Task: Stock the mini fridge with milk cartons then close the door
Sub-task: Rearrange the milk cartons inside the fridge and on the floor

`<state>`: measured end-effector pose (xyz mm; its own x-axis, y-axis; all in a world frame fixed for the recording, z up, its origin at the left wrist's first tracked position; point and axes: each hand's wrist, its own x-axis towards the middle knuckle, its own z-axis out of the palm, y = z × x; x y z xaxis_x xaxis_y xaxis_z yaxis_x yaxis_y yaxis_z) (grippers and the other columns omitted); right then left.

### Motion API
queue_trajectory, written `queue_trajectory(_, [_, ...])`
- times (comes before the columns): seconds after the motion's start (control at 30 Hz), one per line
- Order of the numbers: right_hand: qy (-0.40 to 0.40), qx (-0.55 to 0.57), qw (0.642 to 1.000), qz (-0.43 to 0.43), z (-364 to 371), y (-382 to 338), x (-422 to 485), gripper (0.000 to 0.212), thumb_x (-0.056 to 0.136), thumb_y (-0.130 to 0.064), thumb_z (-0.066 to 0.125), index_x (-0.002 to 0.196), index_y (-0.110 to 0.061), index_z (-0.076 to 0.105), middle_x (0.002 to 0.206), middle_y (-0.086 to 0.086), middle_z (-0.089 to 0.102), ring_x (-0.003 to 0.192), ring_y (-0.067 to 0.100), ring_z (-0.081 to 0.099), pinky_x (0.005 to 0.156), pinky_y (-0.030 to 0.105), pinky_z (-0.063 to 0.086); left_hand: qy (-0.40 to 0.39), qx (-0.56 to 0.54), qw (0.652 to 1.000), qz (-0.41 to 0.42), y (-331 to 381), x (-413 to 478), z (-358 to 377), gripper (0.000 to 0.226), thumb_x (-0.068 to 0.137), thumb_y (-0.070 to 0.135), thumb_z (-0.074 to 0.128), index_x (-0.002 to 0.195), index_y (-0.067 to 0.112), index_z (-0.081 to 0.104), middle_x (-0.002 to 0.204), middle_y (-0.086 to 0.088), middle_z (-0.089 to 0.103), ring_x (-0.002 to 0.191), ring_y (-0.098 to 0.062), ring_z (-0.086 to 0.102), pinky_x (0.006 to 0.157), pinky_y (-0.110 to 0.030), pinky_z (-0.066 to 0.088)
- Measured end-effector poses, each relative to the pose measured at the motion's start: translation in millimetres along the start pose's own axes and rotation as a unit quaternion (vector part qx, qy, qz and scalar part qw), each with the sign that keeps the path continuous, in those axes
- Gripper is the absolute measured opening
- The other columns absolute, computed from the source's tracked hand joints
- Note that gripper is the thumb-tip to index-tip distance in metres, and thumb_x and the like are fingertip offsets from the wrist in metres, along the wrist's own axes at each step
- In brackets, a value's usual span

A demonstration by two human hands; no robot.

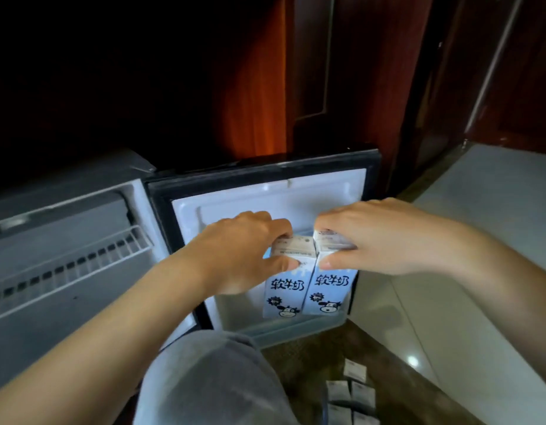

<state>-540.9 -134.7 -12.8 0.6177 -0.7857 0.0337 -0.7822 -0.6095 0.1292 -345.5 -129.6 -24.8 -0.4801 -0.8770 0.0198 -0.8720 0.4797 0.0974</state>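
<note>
The mini fridge door (327, 191) stands swung wide, its white inner side facing me. Two blue-and-white milk cartons with a cow drawing stand upright side by side in the door's bottom shelf (299, 328). My left hand (241, 250) grips the top of the left carton (282, 289). My right hand (385, 237) grips the top of the right carton (328, 289). The two cartons touch each other. The fridge compartment (66, 271) lies to the left, with a white wire shelf (81, 268) and no cartons visible in it.
Several more milk cartons (351, 397) lie on the dark patterned floor at the bottom right. My knee in grey trousers (210, 381) is in front of the fridge. Dark wooden cabinet panels (357, 72) rise behind the door, and pale glossy tiles (480, 256) spread to the right.
</note>
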Motion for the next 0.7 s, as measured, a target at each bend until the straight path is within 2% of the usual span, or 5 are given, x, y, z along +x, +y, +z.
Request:
queue_trajectory(0.23, [-0.057,0.056,0.994,0.076,53.5,37.0,-50.0,0.023,0.088,-0.049,0.053,0.088,-0.031,0.039,0.084,-0.014,0.047,0.077,0.01,0.048,0.059,0.03,0.035,-0.071,-0.052,0.996,0.036,51.6,44.8,60.8,0.027,0.092,0.046,0.047,0.115,0.032,0.046,0.113,0.005,0.059,0.098,-0.017,0.054,0.081,-0.035,0.045])
queue_trajectory(0.37, [-0.088,0.087,0.986,0.114,90.5,53.2,-78.0,0.019,0.089,-0.046,0.053,0.09,-0.029,0.044,0.078,-0.017,0.046,0.067,0.002,0.045,0.054,0.021,0.035,-0.103,-0.082,0.99,0.052,80.5,66.7,100.8,0.031,0.092,0.04,0.051,0.119,0.025,0.048,0.117,-0.002,0.061,0.101,-0.021,0.057,0.075,-0.03,0.043])
queue_trajectory(0.43, [-0.108,0.11,0.979,0.133,108.7,60.6,-90.3,0.018,0.09,-0.044,0.053,0.092,-0.029,0.044,0.083,-0.016,0.05,0.069,0.003,0.047,0.055,0.02,0.038,-0.117,-0.094,0.987,0.062,92.5,74.7,121.2,0.033,0.092,0.04,0.051,0.12,0.024,0.046,0.118,-0.003,0.063,0.099,-0.021,0.061,0.076,-0.032,0.05])
queue_trajectory(0.53, [-0.127,0.118,0.972,0.157,133.7,71.3,-105.9,0.018,0.09,-0.042,0.054,0.096,-0.028,0.044,0.087,-0.013,0.048,0.069,0.002,0.044,0.06,0.023,0.041,-0.138,-0.109,0.982,0.075,108.6,83.0,148.7,0.033,0.093,0.038,0.05,0.122,0.024,0.045,0.119,-0.003,0.063,0.095,-0.019,0.064,0.073,-0.027,0.054])
queue_trajectory(0.7, [-0.152,0.111,0.963,0.195,173.5,84.4,-123.7,0.027,0.089,-0.04,0.057,0.108,-0.023,0.048,0.09,-0.009,0.047,0.075,0.01,0.047,0.053,0.021,0.031,-0.168,-0.133,0.975,0.058,133.4,94.1,189.8,0.035,0.094,0.034,0.05,0.125,0.023,0.042,0.116,-0.005,0.063,0.095,-0.021,0.063,0.083,-0.034,0.054])
